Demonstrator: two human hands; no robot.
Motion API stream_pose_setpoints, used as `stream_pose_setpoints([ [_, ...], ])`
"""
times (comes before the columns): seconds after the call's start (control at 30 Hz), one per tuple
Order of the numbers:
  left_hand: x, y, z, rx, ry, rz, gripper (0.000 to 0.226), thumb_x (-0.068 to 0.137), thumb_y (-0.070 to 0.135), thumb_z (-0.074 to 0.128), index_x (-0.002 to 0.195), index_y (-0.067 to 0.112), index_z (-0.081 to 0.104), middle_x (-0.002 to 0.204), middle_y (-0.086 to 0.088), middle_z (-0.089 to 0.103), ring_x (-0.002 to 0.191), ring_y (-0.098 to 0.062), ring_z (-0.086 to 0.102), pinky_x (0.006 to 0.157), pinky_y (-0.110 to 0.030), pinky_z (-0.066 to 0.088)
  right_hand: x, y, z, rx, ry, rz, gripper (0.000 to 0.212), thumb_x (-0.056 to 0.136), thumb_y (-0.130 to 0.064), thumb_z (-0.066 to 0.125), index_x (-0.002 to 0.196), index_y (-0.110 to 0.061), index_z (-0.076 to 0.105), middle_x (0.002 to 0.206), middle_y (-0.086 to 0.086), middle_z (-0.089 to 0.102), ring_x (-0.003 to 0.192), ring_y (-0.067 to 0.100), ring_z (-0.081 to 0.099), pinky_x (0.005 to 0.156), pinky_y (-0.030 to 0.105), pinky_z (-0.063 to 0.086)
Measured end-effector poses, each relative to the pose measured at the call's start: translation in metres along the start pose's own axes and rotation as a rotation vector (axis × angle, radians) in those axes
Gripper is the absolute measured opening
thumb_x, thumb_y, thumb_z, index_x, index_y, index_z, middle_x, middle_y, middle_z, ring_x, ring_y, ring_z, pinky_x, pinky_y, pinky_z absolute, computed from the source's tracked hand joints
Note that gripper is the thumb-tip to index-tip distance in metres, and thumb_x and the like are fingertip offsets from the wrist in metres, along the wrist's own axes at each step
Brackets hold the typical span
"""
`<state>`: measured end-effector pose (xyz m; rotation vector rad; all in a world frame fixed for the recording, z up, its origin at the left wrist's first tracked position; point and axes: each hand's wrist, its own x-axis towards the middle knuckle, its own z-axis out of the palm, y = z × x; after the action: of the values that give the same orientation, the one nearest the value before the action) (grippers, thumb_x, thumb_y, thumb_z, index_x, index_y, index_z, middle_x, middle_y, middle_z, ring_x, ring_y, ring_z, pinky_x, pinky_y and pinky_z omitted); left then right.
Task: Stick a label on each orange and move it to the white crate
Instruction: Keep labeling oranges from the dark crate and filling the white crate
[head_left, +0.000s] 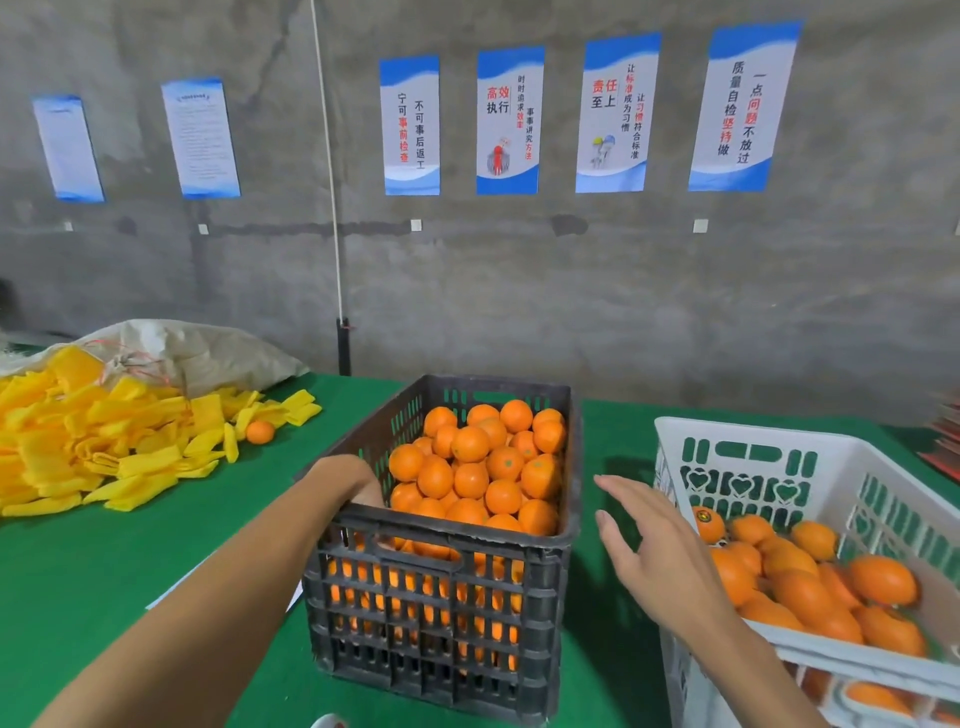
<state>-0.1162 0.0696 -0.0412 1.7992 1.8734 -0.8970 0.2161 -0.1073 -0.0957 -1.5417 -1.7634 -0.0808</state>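
**Left hand in the black crate, right hand empty between the crates**

On the green bench (104, 561) stand two crates side by side. The black crate (441, 597) sits in the middle, heaped with unlabelled oranges (470, 475). The white crate (779, 467) stands just to its right, near the bench's right edge, and holds a layer of oranges already moved; one of them, at the left end of that layer, shows a dark round label (702, 516) on top.

The left hand (348, 483) reaches over the near left corner of the black crate, its fingers dipping behind the rim. They are hidden by the crate wall, so I cannot tell whether that grip is closed on an orange or merely reaching. The right hand (649, 551) hovers in the gap between the two crates, fingers straight and spread, holding nothing, released.

The relation that matters: the unlabelled fruit lies directly under and ahead of the left hand, to the left of the right hand. The left hand is plainly the nearer one for picking; the right hand is nearer the white crate. The oranges are round, so no long axis matters.

At the bench's far left lies a heap of yellow foam sleeves (93, 447) with one stray orange (260, 431) beside it.
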Motion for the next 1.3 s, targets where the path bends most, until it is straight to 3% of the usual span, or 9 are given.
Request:
stream_pose_setpoints([
  [0.17, 0.010, 0.004, 0.002, 0.017, 0.081, 0.096, 0.059, 0.091, 0.055, 0.066, 0.133, 0.014, 0.065, 0.137, -0.006, 0.063, 0.124, -0.028, 0.062, 0.110, -0.047, 0.049, -0.002, 0.001, 0.000, 0.000, 0.003, -0.001, 0.045, 0.102, -0.029, 0.059, 0.146, -0.026, 0.055, 0.147, -0.010, 0.055, 0.137, 0.007, 0.046, 0.117, 0.029, 0.036],
  [0.3, 0.023, 0.006, 0.005, -0.028, 0.255, 0.147, 0.077, 0.090, 0.047, 0.068, 0.151, 0.013, 0.039, 0.152, -0.009, 0.047, 0.133, -0.033, 0.054, 0.105, -0.045, 0.049, -0.005, -0.001, 0.000, -0.016, -0.002, -0.028, 0.043, 0.102, -0.029, 0.058, 0.145, -0.026, 0.055, 0.146, -0.012, 0.055, 0.136, 0.004, 0.046, 0.114, 0.020, 0.032],
  [0.4, 0.025, 0.006, 0.003, -0.182, 0.351, 0.240, 0.057, 0.092, 0.026, 0.070, 0.143, 0.014, 0.048, 0.143, -0.010, 0.052, 0.113, -0.027, 0.056, 0.098, -0.039, 0.048, -0.010, -0.002, -0.001, -0.033, -0.011, -0.065, 0.042, 0.102, -0.029, 0.058, 0.144, -0.026, 0.056, 0.144, -0.013, 0.056, 0.134, 0.002, 0.047, 0.111, 0.017, 0.030],
  [0.5, 0.007, 0.018, 0.009, -0.460, 0.685, 0.424, 0.055, 0.083, 0.028, 0.084, 0.134, 0.027, 0.061, 0.128, 0.000, 0.057, 0.116, -0.024, 0.059, 0.100, -0.037, 0.049, -0.014, -0.005, -0.008, -0.020, -0.011, -0.098, 0.041, 0.103, -0.028, 0.056, 0.144, -0.027, 0.056, 0.144, -0.013, 0.056, 0.134, 0.002, 0.046, 0.113, 0.018, 0.033],
  [0.6, -0.042, 0.051, 0.022, -0.877, 0.902, 0.739, 0.060, 0.073, 0.030, 0.094, 0.128, 0.034, 0.069, 0.134, 0.002, 0.064, 0.118, -0.021, 0.065, 0.101, -0.039, 0.054, -0.018, -0.008, -0.021, -0.044, 0.011, -0.148, 0.039, 0.103, -0.025, 0.057, 0.142, -0.022, 0.059, 0.142, -0.008, 0.059, 0.132, 0.007, 0.050, 0.113, 0.028, 0.041],
  [0.7, -0.095, 0.095, 0.054, -1.222, 0.969, 1.005, 0.055, 0.073, 0.024, 0.094, 0.120, 0.042, 0.072, 0.127, 0.011, 0.066, 0.104, 0.000, 0.068, 0.082, -0.013, 0.054, -0.030, -0.011, -0.037, 0.002, 0.075, -0.164, 0.037, 0.101, -0.020, 0.060, 0.138, -0.016, 0.063, 0.138, -0.005, 0.063, 0.128, 0.011, 0.055, 0.111, 0.027, 0.042],
  [0.9, -0.142, 0.154, 0.163, -1.228, 1.194, 1.331, 0.056, 0.081, 0.012, 0.086, 0.132, 0.025, 0.068, 0.140, 0.007, 0.055, 0.132, -0.018, 0.056, 0.093, -0.019, 0.055, -0.085, -0.005, -0.051, -0.065, 0.108, -0.241, 0.035, 0.098, -0.008, 0.064, 0.132, -0.014, 0.065, 0.129, -0.001, 0.066, 0.118, 0.018, 0.060, 0.098, 0.028, 0.049],
  [1.07, -0.121, 0.184, 0.241, -1.224, 0.964, 1.323, 0.060, 0.080, 0.017, 0.087, 0.133, 0.036, 0.066, 0.138, 0.012, 0.055, 0.132, -0.025, 0.057, 0.092, -0.023, 0.057, -0.144, 0.020, -0.034, -0.022, -0.024, -0.153, 0.028, 0.099, -0.008, 0.064, 0.126, -0.014, 0.068, 0.119, -0.002, 0.067, 0.110, 0.017, 0.061, 0.094, 0.024, 0.047],
  [1.3, -0.071, 0.217, 0.323, -1.289, 0.639, 1.070, 0.058, 0.080, 0.021, 0.090, 0.124, 0.050, 0.065, 0.127, 0.027, 0.058, 0.119, -0.004, 0.064, 0.084, -0.017, 0.058, -0.219, 0.060, 0.003, -0.010, -0.308, 0.123, 0.021, 0.101, -0.031, 0.063, 0.117, -0.022, 0.074, 0.122, -0.008, 0.068, 0.115, 0.016, 0.058, 0.095, 0.041, 0.050],
])
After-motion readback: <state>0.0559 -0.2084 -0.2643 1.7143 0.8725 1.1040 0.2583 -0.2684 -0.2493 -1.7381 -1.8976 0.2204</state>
